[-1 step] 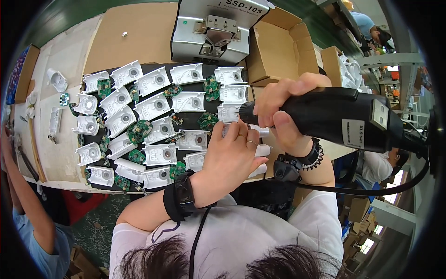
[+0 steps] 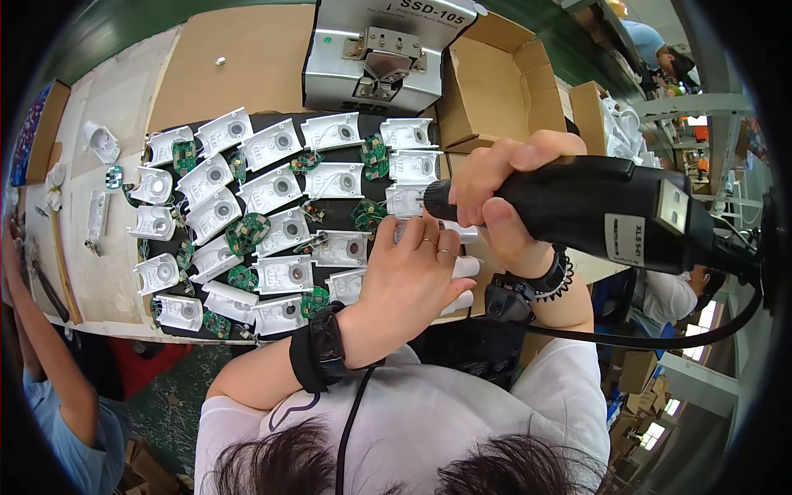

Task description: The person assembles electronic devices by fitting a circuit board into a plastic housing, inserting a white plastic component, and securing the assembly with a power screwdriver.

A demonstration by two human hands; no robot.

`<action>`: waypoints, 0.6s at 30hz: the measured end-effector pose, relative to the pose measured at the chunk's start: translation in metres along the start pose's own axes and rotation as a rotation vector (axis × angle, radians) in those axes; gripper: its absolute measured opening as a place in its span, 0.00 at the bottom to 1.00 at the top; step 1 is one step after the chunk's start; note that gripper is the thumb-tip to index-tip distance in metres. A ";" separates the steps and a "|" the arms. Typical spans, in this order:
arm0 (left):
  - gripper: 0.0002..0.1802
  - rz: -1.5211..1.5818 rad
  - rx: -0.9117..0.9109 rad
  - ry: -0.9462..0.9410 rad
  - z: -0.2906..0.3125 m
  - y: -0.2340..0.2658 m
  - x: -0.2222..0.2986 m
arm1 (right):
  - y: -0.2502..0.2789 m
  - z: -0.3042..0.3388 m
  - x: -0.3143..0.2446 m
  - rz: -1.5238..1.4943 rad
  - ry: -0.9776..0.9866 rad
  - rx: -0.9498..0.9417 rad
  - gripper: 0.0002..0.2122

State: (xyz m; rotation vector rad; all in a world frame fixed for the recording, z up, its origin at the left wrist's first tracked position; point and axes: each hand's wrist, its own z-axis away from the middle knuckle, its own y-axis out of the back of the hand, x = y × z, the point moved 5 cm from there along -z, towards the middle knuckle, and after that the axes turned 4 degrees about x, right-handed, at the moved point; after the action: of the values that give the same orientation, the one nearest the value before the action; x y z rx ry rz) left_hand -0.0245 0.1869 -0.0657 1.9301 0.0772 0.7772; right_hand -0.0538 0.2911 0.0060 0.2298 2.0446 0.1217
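Note:
A black electric screwdriver [image 2: 598,206] lies sideways in my right hand [image 2: 503,186], fingers and thumb wrapped round its front end. Its tip points left and meets a white plastic housing [image 2: 404,200] in the right-hand column. My left hand [image 2: 412,276] rests palm down, fingers spread, with the fingertips touching the near edge of that housing. The thumb stands apart from the fingers. Parts under the palm are hidden. To the left, several more white housings [image 2: 334,180] lie in rows on a black mat, with green circuit boards [image 2: 247,233] wired among them.
A silver machine [image 2: 388,62] stands behind the rows, beside an open cardboard box [image 2: 499,82]. White parts fill another box [image 2: 619,132] at right. The screwdriver's black cable [image 2: 660,338] loops past my right arm. A co-worker's arm [image 2: 49,346] is at far left.

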 end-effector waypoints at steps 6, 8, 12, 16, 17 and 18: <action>0.30 0.025 0.011 0.000 -0.002 0.001 -0.002 | -0.001 0.000 0.002 -0.077 -0.006 -0.019 0.18; 0.30 0.020 -0.010 0.006 -0.002 0.002 -0.001 | 0.000 0.002 0.007 -0.123 0.032 -0.025 0.18; 0.30 -0.008 -0.020 0.006 -0.001 0.001 0.001 | 0.005 -0.017 0.000 -0.269 0.038 0.030 0.19; 0.31 -0.020 0.027 0.012 0.001 -0.001 -0.002 | 0.014 -0.064 -0.014 -0.566 0.169 0.273 0.24; 0.31 -0.009 0.024 0.014 0.003 -0.001 -0.002 | 0.015 -0.074 -0.010 -0.567 0.172 0.270 0.24; 0.32 0.001 0.019 0.010 0.002 0.000 -0.001 | 0.019 -0.087 -0.005 -0.449 0.177 0.251 0.22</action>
State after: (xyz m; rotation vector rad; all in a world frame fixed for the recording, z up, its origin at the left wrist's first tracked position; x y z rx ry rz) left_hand -0.0246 0.1847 -0.0666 1.9443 0.0900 0.7890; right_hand -0.1265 0.3099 0.0547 -0.0935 2.2345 -0.4076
